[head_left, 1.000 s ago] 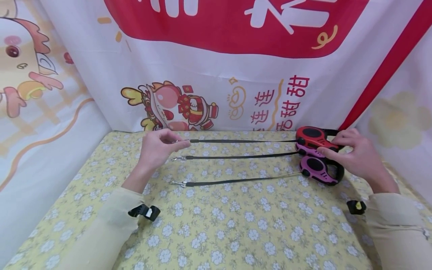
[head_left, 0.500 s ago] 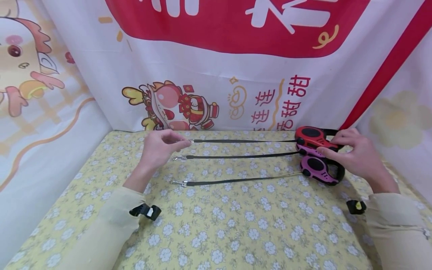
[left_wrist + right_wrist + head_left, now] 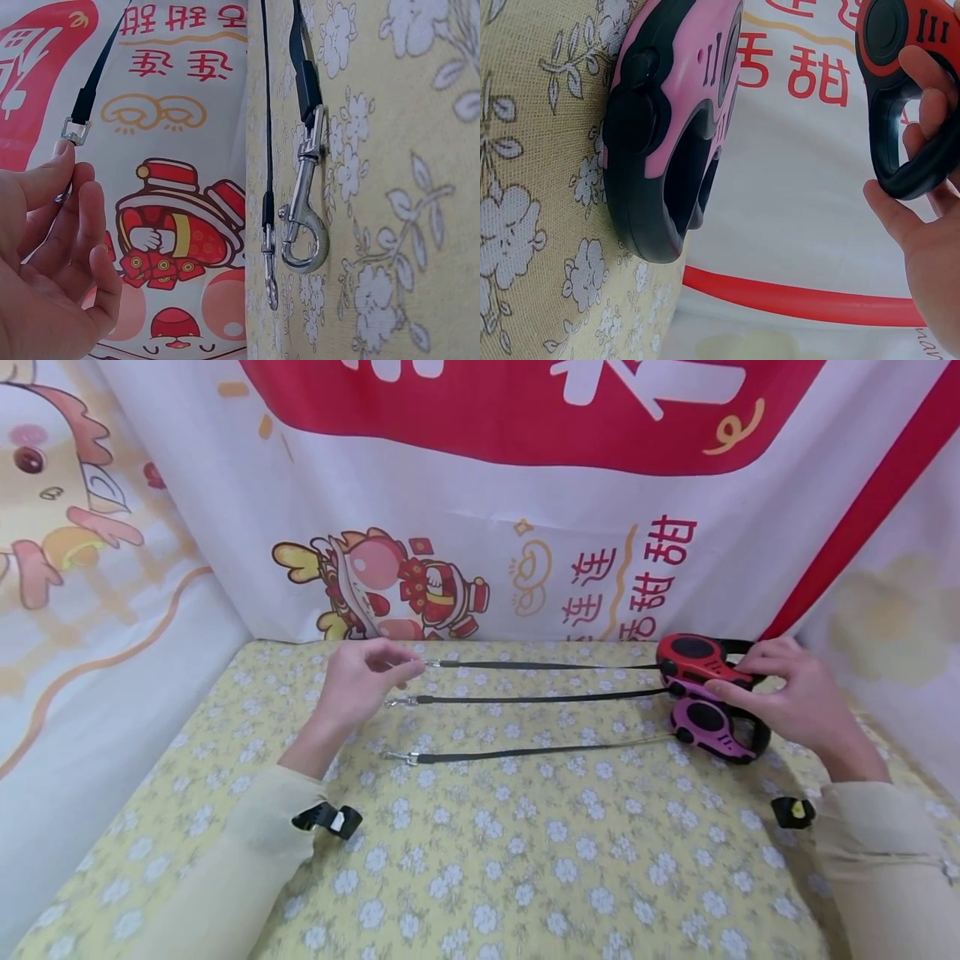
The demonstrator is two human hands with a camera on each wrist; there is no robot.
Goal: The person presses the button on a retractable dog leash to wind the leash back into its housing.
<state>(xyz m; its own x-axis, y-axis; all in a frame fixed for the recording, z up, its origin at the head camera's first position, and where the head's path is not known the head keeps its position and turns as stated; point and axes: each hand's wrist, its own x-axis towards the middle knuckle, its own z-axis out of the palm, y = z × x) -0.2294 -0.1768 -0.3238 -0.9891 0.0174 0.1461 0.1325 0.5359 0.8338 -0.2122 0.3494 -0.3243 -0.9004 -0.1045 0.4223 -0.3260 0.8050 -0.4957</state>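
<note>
At 2 o'clock of the floral surface (image 3: 480, 827), a red leash (image 3: 697, 671) is gripped at its handle (image 3: 881, 135) by the right hand (image 3: 795, 689). Toward 11 o'clock, its metal clip (image 3: 75, 135) is pinched by thumb and finger of the left hand (image 3: 360, 677). At 6 o'clock from the red leash, a pink leash (image 3: 720, 739) is laid; between them, another pink leash (image 3: 693, 690) is partly hidden.
</note>
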